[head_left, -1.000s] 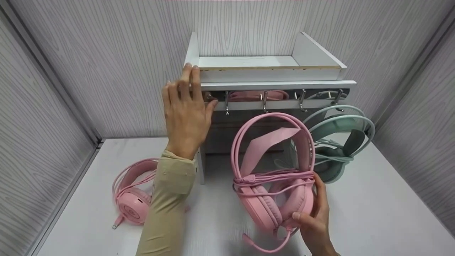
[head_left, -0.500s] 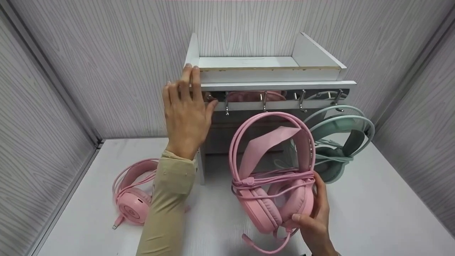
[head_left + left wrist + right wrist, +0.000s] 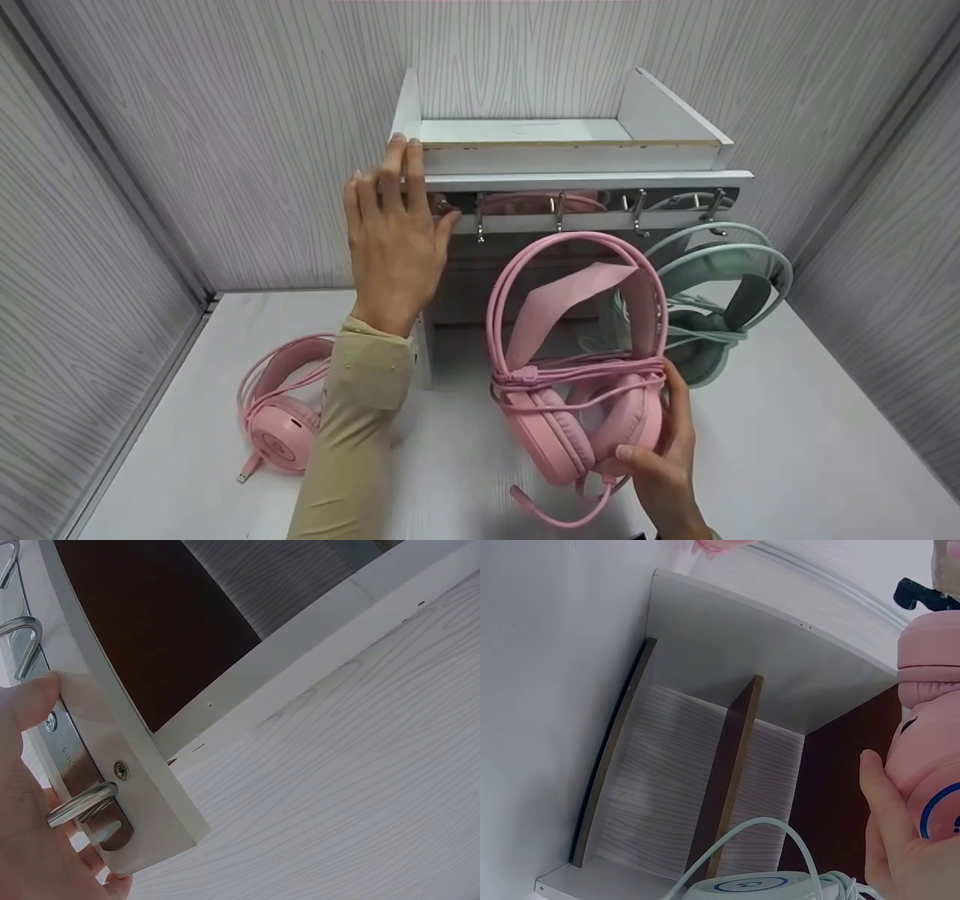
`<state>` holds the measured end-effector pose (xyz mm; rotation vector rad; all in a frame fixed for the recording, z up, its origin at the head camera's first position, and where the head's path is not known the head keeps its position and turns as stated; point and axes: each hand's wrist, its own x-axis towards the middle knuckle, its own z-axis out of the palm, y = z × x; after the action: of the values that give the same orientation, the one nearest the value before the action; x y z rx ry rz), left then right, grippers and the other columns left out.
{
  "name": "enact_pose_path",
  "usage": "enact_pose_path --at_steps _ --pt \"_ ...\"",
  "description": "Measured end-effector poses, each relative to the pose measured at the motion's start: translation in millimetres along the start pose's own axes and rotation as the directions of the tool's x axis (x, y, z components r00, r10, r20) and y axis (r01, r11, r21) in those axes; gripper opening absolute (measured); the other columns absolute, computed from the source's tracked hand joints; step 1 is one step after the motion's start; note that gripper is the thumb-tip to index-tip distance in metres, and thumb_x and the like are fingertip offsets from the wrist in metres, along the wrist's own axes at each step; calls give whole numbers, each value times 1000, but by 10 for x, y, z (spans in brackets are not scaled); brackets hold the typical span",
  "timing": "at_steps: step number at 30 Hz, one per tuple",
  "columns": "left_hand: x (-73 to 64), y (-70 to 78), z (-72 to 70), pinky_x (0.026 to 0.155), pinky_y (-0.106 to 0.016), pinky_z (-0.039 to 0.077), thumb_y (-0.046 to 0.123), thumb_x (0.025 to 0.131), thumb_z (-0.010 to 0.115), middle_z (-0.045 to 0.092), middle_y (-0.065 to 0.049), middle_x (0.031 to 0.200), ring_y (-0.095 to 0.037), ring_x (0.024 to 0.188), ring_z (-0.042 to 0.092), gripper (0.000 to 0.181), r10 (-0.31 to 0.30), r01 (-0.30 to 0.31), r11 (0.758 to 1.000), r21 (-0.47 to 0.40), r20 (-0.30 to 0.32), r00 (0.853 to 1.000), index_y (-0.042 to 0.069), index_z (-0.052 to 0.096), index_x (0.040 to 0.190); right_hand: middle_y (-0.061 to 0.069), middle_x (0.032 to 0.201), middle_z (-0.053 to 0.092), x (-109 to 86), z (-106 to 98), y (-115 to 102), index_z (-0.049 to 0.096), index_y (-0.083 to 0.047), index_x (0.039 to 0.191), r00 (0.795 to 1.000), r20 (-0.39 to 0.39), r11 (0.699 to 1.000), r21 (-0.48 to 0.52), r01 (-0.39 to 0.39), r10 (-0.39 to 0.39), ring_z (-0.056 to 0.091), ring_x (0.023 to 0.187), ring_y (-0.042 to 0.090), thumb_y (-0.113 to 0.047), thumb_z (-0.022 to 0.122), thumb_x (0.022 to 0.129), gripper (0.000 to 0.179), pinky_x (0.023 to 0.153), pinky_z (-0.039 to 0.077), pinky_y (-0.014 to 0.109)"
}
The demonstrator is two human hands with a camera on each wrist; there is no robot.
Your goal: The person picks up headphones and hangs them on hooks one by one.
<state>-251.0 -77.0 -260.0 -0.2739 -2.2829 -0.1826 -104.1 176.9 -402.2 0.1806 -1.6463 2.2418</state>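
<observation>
My right hand [image 3: 664, 457] holds a pink headset [image 3: 540, 442] by an ear cup, upright in front of a white shelf unit [image 3: 570, 159]. Its cable is wrapped around the middle and the microphone boom hangs below. My left hand [image 3: 397, 244] grips the left end of the unit's hook rack [image 3: 82, 765], thumb on the metal strip and fingers over the board. The headset's top band is just below the hooks [image 3: 560, 211]. A green headset [image 3: 701, 352] hangs at the rack's right end, partly hidden by the pink one.
Another pink headset [image 3: 281, 435] with a wrapped cable lies on the white table [image 3: 810, 450] at the left, partly behind my left sleeve [image 3: 352, 442]. Wood-grain walls [image 3: 247, 135] enclose the sides and back. Below the rack the unit has a dark panel [image 3: 840, 765].
The held pink headset dips very slightly and then rises a little toward the hooks. My left hand stays at the rack's left end.
</observation>
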Motion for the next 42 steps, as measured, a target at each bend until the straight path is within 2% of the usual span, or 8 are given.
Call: enact_pose_path --at_steps 16,23,30,37,42 --pt "11 3 -6 117 -50 21 46 103 54 27 -18 158 -39 128 36 76 0 -1 1000 21 10 1000 2 24 157 19 145 38 45 15 16 24 -14 155 1000 -9 1000 2 5 -5 52 118 32 6 58 69 95 94 54 37" --pt "6 -8 15 117 -50 23 45 102 56 30 -19 156 -38 125 39 76 18 -18 1000 10 -37 999 1 27 156 19 146 36 39 2 40 22 -12 156 999 22 999 32 35 -35 50 120 31 8 57 69 96 93 55 36" --pt "3 -7 18 118 -50 21 46 101 57 29 -18 156 -38 125 38 77 10 -10 1000 8 -21 1000 1 26 156 20 145 37 37 -4 62 21 -13 157 1000 16 999 25 21 -22 52 119 31 7 58 70 96 93 55 36" --pt "-6 3 10 119 -50 20 46 102 54 28 -18 157 -38 127 37 76 2 -2 1000 1 4 1000 1 25 157 19 139 45 32 -21 87 23 -13 156 999 21 999 46 26 -27 57 112 28 9 58 71 95 87 57 34" --pt "-2 9 3 119 -50 21 46 102 54 28 -18 157 -39 128 37 76 0 0 1000 2 2 1000 1 25 157 19 141 41 45 -12 99 21 -13 156 1000 12 999 34 26 -26 57 114 28 8 60 70 96 89 57 35"
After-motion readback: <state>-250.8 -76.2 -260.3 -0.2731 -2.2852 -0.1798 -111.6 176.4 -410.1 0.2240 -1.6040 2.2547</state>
